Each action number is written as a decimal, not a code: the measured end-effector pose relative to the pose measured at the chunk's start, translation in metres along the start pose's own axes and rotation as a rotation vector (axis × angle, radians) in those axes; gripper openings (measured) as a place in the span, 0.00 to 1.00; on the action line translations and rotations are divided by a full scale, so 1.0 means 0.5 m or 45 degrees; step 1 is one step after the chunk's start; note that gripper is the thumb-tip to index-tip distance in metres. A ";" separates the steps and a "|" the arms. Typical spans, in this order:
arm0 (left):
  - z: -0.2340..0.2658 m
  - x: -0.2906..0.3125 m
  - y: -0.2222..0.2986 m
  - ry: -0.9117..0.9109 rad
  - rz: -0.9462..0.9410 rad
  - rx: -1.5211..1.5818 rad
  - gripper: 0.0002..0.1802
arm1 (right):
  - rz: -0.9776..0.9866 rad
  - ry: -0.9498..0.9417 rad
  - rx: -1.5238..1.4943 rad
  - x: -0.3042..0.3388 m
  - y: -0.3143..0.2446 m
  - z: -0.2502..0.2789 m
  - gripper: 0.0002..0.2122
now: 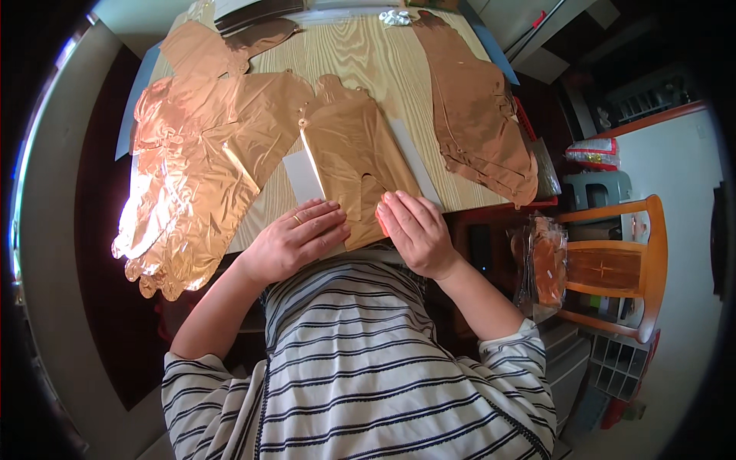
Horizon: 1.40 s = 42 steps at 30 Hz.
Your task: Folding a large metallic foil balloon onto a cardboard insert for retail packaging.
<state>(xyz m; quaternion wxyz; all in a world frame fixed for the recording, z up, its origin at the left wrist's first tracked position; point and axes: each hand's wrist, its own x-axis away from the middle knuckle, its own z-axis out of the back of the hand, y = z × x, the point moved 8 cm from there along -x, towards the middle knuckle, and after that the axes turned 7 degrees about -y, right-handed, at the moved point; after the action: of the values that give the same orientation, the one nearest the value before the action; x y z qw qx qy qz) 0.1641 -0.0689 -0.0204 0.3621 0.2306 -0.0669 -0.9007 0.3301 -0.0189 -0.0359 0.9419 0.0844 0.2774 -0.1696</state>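
A rose-gold foil balloon (345, 142), flat and uninflated, lies folded into a narrow panel in front of me, its near end at the table edge by my waist. My left hand (303, 236), with a ring on one finger, closes on the panel's near left side. At the near right side my right hand (416, 234) pinches the foil with bent fingers. A bit of orange shows at the fingertips of both hands; what it is I cannot make out. Under the folded foil, a white card (304, 176) sticks out at the left.
Crinkled flat foil balloons (195, 165) spread over the left side and overhang the table (349, 46). A darker flat foil pile (475, 107) lies at the right. Small white pieces (395, 18) sit at the back. A wooden chair (613, 268) and a bagged foil bundle (548, 264) stand right.
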 end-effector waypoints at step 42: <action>-0.105 -0.206 -0.229 -0.321 0.034 -0.067 0.34 | -0.532 -0.853 -0.115 -0.053 -0.027 -0.103 0.44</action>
<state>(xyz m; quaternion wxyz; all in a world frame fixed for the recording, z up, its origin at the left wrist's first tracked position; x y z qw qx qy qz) 0.1823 0.0874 -0.0618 0.3686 0.1051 -0.0914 -0.9191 0.2790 -0.0112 -0.0651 0.9283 -0.0752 -0.0268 -0.3632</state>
